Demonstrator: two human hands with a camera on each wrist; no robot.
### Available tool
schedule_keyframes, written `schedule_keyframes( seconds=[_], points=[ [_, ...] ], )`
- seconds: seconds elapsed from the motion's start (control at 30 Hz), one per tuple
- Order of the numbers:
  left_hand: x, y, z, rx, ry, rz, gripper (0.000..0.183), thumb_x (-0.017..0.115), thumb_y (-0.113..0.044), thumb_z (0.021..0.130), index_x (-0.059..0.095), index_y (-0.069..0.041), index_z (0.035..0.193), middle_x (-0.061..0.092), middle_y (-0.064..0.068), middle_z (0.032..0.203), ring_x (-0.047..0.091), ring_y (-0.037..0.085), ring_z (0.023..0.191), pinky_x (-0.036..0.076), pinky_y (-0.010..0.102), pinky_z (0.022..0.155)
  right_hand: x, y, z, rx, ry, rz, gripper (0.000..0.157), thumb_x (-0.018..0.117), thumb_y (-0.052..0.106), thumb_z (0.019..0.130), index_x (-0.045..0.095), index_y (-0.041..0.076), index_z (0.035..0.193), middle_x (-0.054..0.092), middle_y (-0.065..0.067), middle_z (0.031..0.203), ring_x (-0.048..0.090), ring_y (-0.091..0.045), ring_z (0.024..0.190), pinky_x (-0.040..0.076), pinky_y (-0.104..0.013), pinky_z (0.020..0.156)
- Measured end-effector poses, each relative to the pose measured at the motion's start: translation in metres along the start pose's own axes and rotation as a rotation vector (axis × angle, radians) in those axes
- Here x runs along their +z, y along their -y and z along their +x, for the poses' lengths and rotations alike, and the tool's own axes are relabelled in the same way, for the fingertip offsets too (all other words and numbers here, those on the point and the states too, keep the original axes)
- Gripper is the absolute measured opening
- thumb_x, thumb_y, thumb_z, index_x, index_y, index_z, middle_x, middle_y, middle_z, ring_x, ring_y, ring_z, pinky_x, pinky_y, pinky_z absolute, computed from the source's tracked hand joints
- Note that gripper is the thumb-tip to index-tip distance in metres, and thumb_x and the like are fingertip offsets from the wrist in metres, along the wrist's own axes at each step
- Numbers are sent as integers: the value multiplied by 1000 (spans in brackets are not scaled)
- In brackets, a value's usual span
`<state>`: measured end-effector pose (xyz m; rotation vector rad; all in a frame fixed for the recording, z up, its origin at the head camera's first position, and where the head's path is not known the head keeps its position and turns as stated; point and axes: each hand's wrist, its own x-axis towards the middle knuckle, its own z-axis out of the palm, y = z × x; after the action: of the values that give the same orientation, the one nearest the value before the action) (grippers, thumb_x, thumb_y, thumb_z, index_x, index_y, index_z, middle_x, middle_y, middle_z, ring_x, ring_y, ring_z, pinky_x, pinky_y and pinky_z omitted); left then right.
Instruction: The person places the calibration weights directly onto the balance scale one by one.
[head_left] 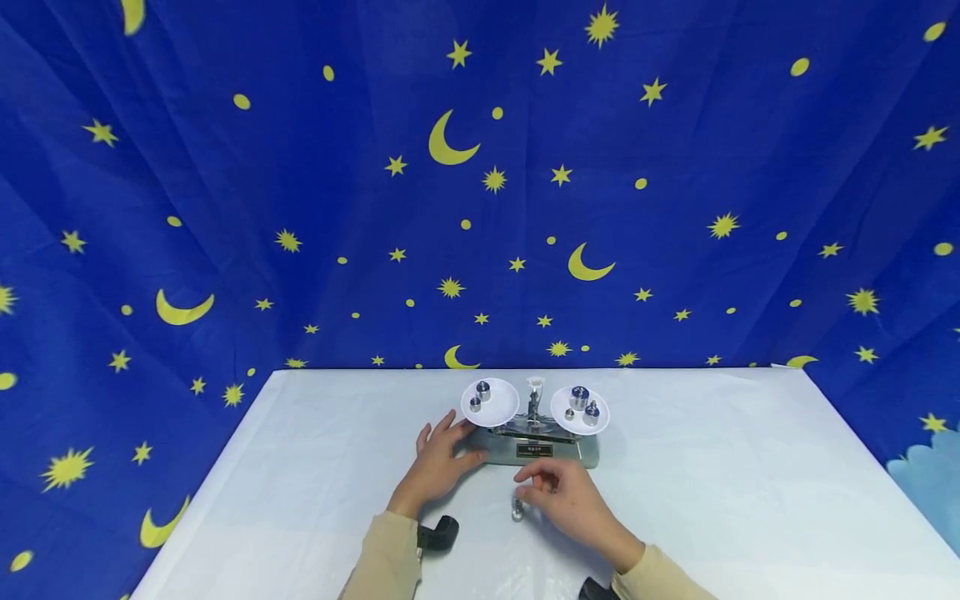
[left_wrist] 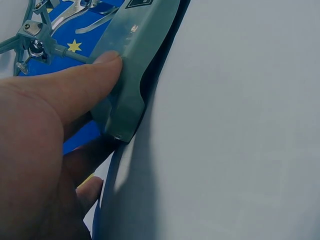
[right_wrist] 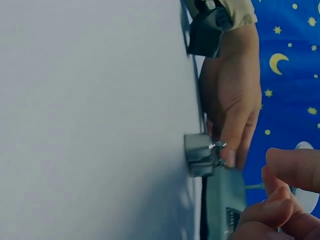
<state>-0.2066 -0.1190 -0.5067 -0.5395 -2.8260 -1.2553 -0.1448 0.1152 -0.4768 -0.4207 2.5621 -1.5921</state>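
A balance scale [head_left: 502, 450] with a grey-green base and two white pans stands near the back of the table. My left hand [head_left: 438, 462] holds the base's left end; in the left wrist view the thumb [left_wrist: 92, 75] lies on the base and other fingers reach around its end. Small metal weights [head_left: 517, 507] stand on the table before the scale; the right wrist view shows two of these weights [right_wrist: 197, 155] side by side. Just right of them hovers my right hand [head_left: 566, 500], fingers loosely bent, nothing between thumb and fingertips [right_wrist: 277, 212].
On the left pan [head_left: 502, 408] sit two knobbed weights [head_left: 483, 391]. Three weights [head_left: 580, 397] sit on the right pan [head_left: 561, 408]. A blue cloth [head_left: 360, 208] with yellow stars and moons hangs behind the white table [head_left: 712, 492].
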Motion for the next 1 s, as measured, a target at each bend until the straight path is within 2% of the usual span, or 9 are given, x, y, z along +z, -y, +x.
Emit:
schedule_keyframes(
  seconds=[0.37, 0.73, 1.0],
  points=[
    [0, 0, -2, 15, -10, -2, 57, 72, -34, 91, 60, -7, 139, 57, 10, 144, 29, 40, 147, 1, 66, 117, 4, -10, 1, 42, 31, 137, 18, 79, 10, 84, 74, 1, 99, 56, 2, 73, 48, -4, 60, 40, -18, 54],
    [0, 0, -1, 22, 2, 6, 56, 71, -34, 92, 59, -6, 139, 57, 10, 144, 28, 40, 147, 2, 67, 116, 3, -12, 1, 70, 67, 150, 20, 79, 9, 83, 74, 1, 100, 56, 1, 74, 49, -6, 62, 40, -19, 55],
    [-1, -2, -2, 49, -14, 4, 55, 72, -32, 91, 61, -2, 136, 58, 14, 142, 30, 44, 145, 3, 68, 115, 4, -14, 1, 57, 77, 91, 16, 77, 11, 84, 75, 4, 99, 56, 3, 72, 46, -4, 59, 38, -19, 54]
  ],
)
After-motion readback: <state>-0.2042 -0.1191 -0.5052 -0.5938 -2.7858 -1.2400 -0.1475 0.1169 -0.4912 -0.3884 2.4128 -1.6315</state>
